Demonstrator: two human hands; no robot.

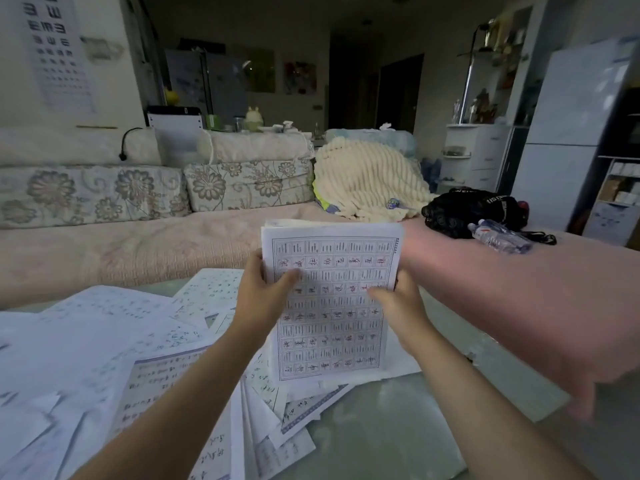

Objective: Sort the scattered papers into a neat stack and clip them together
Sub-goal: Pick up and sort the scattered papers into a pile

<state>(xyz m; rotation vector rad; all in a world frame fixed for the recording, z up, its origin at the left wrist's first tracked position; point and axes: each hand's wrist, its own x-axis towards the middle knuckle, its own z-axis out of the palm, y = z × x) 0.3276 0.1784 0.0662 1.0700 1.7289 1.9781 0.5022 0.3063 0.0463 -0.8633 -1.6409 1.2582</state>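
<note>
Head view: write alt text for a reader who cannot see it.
A left hand and right hand grip a stack of printed sheets upright by its side edges. More papers lie scattered on the table beneath, with a sofa beyond.

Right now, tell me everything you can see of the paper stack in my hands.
The paper stack is several white sheets, edges roughly aligned, held nearly upright. Its front page shows a bordered grid of cells with characters, some red. The left hand grips its left edge, the right hand its right edge, thumbs on the front. Its bottom edge is down by the scattered papers; whether it rests on them I cannot tell.
</note>
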